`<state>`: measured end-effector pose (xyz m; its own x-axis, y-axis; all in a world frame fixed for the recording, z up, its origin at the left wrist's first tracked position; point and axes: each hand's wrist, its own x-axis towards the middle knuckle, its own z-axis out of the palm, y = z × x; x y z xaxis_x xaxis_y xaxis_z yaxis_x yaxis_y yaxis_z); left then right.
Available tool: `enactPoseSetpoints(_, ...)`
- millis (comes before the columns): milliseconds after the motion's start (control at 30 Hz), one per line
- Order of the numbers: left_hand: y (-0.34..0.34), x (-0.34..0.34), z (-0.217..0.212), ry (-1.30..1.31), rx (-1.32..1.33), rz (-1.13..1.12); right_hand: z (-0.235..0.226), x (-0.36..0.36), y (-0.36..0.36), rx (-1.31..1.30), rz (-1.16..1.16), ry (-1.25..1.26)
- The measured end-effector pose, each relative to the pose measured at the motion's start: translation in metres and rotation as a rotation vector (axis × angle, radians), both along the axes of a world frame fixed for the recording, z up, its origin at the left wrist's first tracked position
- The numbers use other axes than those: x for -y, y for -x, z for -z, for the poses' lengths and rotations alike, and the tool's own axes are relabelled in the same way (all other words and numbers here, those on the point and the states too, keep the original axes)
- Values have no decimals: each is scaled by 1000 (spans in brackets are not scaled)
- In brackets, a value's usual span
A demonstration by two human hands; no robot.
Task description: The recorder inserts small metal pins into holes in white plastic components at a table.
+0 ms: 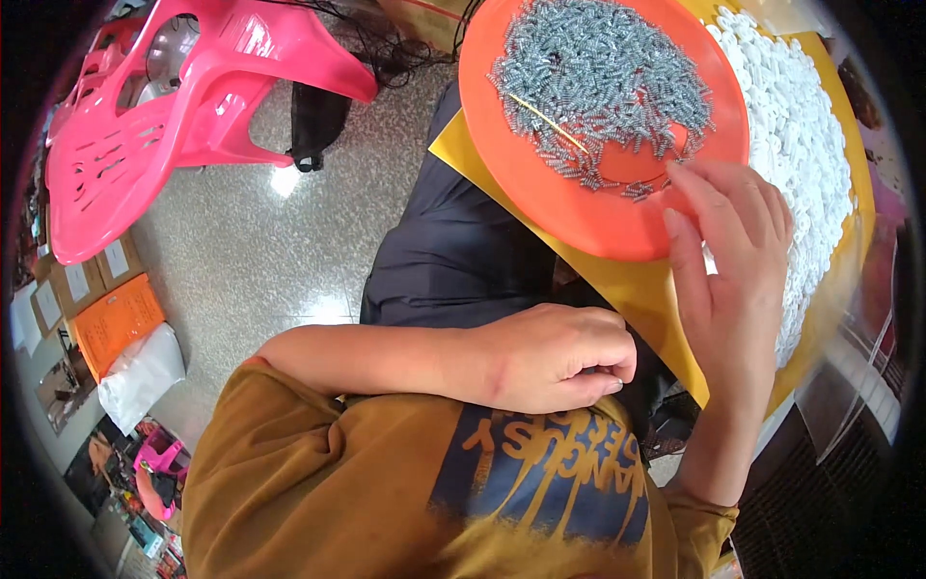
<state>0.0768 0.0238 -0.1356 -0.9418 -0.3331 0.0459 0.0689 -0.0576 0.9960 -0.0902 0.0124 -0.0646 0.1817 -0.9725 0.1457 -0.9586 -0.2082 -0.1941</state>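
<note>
At the left, a glossy pink plastic chair (198,92), moulded in curves with slots cut through it, stands on a speckled, polished floor (280,232). Nearer the middle, the left hand (550,362) lies across the person's body with its fingers curled in and thumb against forefinger; whether anything is inside cannot be told. Further right, a smooth, round orange tray (564,207) rests on the flat yellow counter (627,280), holding small metal springs (603,77), grey and tightly coiled, heaped toward the far side and thinning toward the near rim. A slim yellow stick (548,123) lies among them. The right hand (733,251) reaches over the tray's near right side, thumb and forefinger spread slightly apart; no spring shows clearly between them. For a clean pick-up, I would work the thin scatter rather than the heap, where coils may tangle, and pinch lightly with the fingertips across one spring's body, so it neither flicks away nor bends. Beyond that hand, small rounded white pieces (801,145), matt and plastic-looking, spread in a thick pile.
</note>
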Motion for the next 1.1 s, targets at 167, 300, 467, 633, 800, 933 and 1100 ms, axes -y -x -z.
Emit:
enactPoseSetpoints(167,-1,1,-1,9,25,-3,2,2,-6,50,-68,-41)
enactPoseSetpoints(300,-2,-1,1,20,14,-22,2,3,-8,-6,-65,-65)
enactPoseSetpoints(467,-2,0,0,17,18,-35,3,5,-10,-49,-51,-53)
enactPoseSetpoints(633,-1,1,1,7,13,-26,10,4,-7,3,5,43)
enactPoseSetpoints(800,-1,-1,4,8,15,-31,7,7,-7,47,-21,33)
enactPoseSetpoints(933,-1,1,2,7,28,-12,7,12,-10,117,34,2)
enactPoseSetpoints(1100,-3,1,2,-14,39,-19,11,10,-10,312,154,-35)
